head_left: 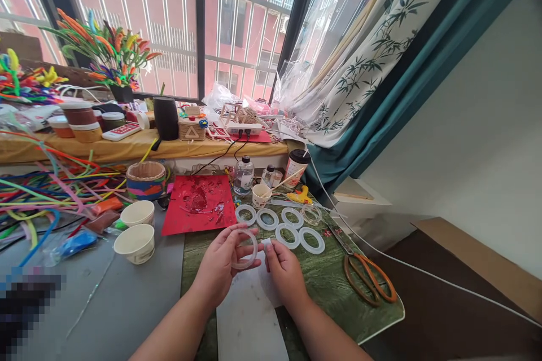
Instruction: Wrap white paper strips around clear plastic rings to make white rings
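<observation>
My left hand [218, 262] grips a translucent white ring [255, 251], stood nearly upright between thumb and fingers. Close beside it, my right hand [285, 271] is closed in a pinch on a small white piece [266, 242]; what kind of piece it is does not show. Beneath both hands lies a pale flat sheet [248, 316] on the green marbled tabletop [334, 287]. Just beyond my fingers, several similar flat rings [312, 230] lie in two rough rows, with a clear ring [320, 214] at the right end.
Large orange-handled scissors [368, 279] lie to the right. Behind the rings stand a paper cup [261, 196], bottles [244, 176] and a yellow glue gun [300, 196]. A stained red sheet [199, 203], two paper bowls [134, 242] and many pipe cleaners [51, 186] are leftward.
</observation>
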Action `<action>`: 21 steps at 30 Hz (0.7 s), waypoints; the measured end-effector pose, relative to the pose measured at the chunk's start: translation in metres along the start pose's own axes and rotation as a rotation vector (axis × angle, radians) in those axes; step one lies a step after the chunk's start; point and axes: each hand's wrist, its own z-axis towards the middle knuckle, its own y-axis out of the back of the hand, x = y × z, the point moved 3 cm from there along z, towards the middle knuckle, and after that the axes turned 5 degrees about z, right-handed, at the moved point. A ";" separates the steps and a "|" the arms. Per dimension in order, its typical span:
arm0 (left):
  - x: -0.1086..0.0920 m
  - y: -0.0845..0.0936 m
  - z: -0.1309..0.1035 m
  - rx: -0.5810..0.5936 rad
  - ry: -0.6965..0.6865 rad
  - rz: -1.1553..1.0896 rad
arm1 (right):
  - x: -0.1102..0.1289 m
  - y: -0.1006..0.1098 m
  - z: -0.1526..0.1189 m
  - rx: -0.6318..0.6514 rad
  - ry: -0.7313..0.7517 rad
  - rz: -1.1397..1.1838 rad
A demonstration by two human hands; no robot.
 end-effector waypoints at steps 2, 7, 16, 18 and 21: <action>0.002 0.002 0.001 -0.026 0.011 0.039 | -0.001 0.000 0.000 0.007 -0.001 -0.002; 0.006 0.009 0.006 -0.051 0.009 0.086 | -0.004 -0.001 0.000 0.013 -0.028 0.011; 0.003 0.002 0.000 0.022 0.005 -0.011 | -0.004 -0.001 0.000 0.014 -0.019 0.022; 0.001 0.000 0.000 0.039 0.014 -0.061 | -0.004 0.000 0.000 0.023 -0.020 0.022; -0.001 0.000 0.001 0.054 0.020 -0.135 | -0.005 0.000 0.000 0.023 -0.022 0.024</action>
